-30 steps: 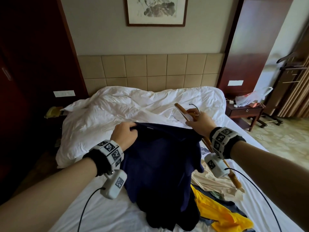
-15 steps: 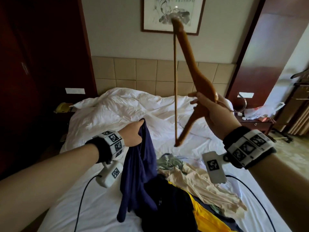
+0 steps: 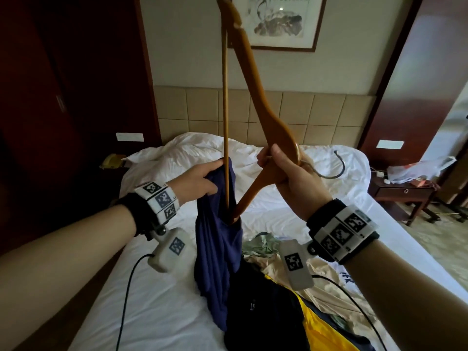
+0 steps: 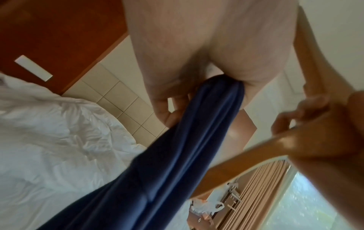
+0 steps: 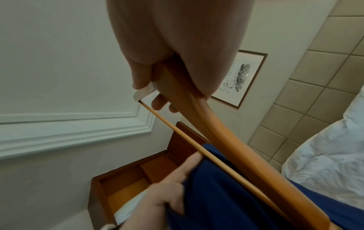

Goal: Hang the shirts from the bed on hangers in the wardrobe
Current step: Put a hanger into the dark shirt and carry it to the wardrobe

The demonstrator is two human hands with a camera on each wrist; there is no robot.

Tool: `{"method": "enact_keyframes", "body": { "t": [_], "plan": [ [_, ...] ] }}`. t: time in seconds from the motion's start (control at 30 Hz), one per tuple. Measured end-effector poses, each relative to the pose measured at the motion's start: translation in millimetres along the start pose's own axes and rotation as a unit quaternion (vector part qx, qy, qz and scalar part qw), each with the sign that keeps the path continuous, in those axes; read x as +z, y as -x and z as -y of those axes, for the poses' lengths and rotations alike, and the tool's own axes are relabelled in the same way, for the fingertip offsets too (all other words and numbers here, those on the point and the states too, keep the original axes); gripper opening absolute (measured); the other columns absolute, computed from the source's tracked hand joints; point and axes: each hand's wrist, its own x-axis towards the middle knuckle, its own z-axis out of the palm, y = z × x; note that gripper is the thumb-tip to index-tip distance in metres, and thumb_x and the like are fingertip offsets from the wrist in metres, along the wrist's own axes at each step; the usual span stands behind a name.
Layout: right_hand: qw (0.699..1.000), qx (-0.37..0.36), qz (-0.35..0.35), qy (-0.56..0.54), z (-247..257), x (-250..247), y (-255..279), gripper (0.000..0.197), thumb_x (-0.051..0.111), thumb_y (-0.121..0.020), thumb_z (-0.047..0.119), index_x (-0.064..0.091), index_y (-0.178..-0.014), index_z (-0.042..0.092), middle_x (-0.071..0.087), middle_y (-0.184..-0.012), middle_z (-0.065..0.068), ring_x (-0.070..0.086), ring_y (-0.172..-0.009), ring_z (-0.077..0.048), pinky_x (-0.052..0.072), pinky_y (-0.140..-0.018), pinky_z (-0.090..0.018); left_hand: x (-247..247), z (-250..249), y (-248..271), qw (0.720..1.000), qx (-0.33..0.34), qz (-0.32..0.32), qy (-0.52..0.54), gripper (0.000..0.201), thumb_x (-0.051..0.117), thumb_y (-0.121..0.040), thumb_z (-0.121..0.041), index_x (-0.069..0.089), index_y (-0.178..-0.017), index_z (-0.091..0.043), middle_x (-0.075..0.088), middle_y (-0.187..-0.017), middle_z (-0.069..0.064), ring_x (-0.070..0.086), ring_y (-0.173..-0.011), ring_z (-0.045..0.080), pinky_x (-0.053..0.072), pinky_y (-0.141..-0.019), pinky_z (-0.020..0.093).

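My left hand grips the top of a navy blue shirt, lifted so it hangs down to the bed; the left wrist view shows the cloth bunched in the fingers. My right hand grips a wooden hanger at its middle, held upright on end. The hanger's lower end and thin crossbar reach down into the shirt's opening. Its metal hook points right. The right wrist view shows the hanger running down into the blue shirt.
More clothes lie heaped on the white bed: a black one, a yellow one, a beige one. A crumpled duvet lies at the headboard. A bedside table stands at the right, dark wood panels at the left.
The shirt was lifted off the bed and now hangs from my left hand. My right hand raised the hanger on end and lowered its bottom tip into the shirt's opening.
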Motion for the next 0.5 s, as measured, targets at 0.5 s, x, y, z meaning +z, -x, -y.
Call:
{"method": "enact_keyframes", "body": {
  "t": [0.5],
  "plan": [
    [0.956, 0.126, 0.078, 0.253, -41.3, -36.5, 22.6, 0.021, 0.070, -0.092, 0.017, 0.064, -0.076, 0.006, 0.058, -0.063, -0.013, 0.056, -0.055, -0.021, 0.045, -0.052, -0.027, -38.2, 35.1, 6.7, 0.950, -0.053, -0.127, -0.279, 0.049, 0.056, -0.089, -0.007, 0.052, -0.133, -0.026, 0.066, -0.108, 0.010, 0.064, -0.094, 0.028, 0.053, -0.075, 0.036]
  ]
}}
